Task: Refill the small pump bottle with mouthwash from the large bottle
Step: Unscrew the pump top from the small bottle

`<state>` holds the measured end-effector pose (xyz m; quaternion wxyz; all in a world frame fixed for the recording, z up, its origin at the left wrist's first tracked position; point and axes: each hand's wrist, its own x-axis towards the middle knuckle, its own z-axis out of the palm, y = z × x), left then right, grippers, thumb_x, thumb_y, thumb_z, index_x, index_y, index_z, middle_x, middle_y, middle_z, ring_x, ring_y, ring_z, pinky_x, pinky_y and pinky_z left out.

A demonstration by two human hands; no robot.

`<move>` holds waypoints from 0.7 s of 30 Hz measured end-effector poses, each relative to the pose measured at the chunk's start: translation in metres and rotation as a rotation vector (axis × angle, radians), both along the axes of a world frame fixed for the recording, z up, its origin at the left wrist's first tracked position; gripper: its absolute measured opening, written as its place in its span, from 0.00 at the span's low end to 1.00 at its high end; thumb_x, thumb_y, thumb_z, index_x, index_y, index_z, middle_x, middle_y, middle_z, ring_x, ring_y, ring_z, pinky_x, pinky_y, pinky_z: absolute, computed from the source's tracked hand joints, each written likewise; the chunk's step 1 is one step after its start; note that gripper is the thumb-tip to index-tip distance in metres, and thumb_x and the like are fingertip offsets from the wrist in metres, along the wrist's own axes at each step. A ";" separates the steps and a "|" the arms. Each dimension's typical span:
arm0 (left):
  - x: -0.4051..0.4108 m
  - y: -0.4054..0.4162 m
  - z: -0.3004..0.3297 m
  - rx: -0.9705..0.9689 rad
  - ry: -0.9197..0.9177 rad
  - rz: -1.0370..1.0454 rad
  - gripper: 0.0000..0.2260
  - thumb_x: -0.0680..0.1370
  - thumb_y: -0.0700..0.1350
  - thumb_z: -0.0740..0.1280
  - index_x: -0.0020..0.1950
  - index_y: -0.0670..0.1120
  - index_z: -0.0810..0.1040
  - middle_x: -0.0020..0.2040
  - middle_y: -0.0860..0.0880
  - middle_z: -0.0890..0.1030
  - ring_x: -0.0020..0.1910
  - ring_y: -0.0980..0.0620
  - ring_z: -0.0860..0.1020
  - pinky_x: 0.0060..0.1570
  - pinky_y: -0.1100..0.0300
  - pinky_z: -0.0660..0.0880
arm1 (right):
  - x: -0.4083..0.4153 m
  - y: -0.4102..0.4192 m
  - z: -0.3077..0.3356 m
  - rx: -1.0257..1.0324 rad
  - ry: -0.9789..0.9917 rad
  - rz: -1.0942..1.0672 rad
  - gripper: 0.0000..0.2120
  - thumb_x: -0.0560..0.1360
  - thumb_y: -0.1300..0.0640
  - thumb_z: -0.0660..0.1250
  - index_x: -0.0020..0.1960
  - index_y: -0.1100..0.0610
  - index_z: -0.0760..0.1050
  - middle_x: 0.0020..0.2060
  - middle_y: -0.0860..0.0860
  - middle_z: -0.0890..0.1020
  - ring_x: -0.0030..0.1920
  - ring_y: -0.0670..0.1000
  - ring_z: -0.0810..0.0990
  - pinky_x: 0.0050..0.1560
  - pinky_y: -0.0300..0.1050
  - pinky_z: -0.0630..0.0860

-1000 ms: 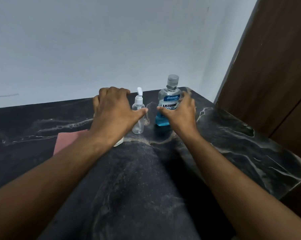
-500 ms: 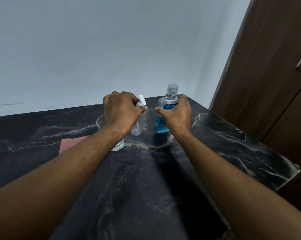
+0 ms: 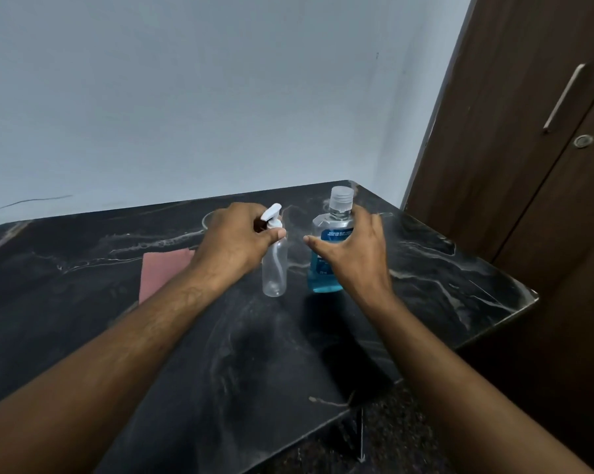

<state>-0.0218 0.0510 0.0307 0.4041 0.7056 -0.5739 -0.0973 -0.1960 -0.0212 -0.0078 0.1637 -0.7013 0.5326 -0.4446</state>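
Note:
A small clear pump bottle (image 3: 274, 272) with a white pump head stands upright on the black marble table (image 3: 220, 354). My left hand (image 3: 235, 239) is closed around its neck and pump. To its right stands the large mouthwash bottle (image 3: 326, 248), partly filled with blue liquid and capped in grey. My right hand (image 3: 352, 256) wraps its right side, thumb across the label; how firmly it grips I cannot tell for sure.
A clear glass (image 3: 209, 218) stands behind my left hand, mostly hidden. A pink cloth (image 3: 164, 270) lies flat to the left. The table's right edge (image 3: 493, 333) drops off near a brown cupboard door (image 3: 528, 165). A pale wall runs behind.
My left hand has closed on the pump bottle's neck and my right hand has settled on the mouthwash bottle. The camera has tilted up and back.

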 end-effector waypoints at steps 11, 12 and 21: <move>-0.003 0.042 -0.014 -0.047 -0.006 -0.012 0.07 0.77 0.50 0.74 0.52 0.49 0.85 0.41 0.55 0.83 0.41 0.59 0.79 0.37 0.68 0.68 | -0.007 0.059 -0.006 -0.010 -0.003 -0.002 0.44 0.66 0.39 0.79 0.74 0.53 0.65 0.63 0.50 0.71 0.64 0.50 0.74 0.65 0.50 0.77; -0.003 0.044 -0.017 -0.056 -0.006 -0.011 0.07 0.77 0.50 0.74 0.51 0.49 0.84 0.39 0.56 0.81 0.38 0.61 0.77 0.36 0.68 0.66 | -0.006 0.062 -0.007 -0.009 0.005 -0.004 0.43 0.66 0.39 0.79 0.73 0.53 0.65 0.62 0.50 0.71 0.64 0.50 0.74 0.65 0.50 0.77; -0.014 0.060 -0.037 -0.117 0.098 -0.041 0.13 0.73 0.52 0.77 0.55 0.50 0.84 0.44 0.58 0.84 0.44 0.63 0.82 0.42 0.73 0.72 | -0.006 0.078 -0.012 -0.022 0.106 -0.037 0.42 0.67 0.35 0.75 0.72 0.53 0.63 0.63 0.52 0.69 0.65 0.52 0.72 0.63 0.50 0.75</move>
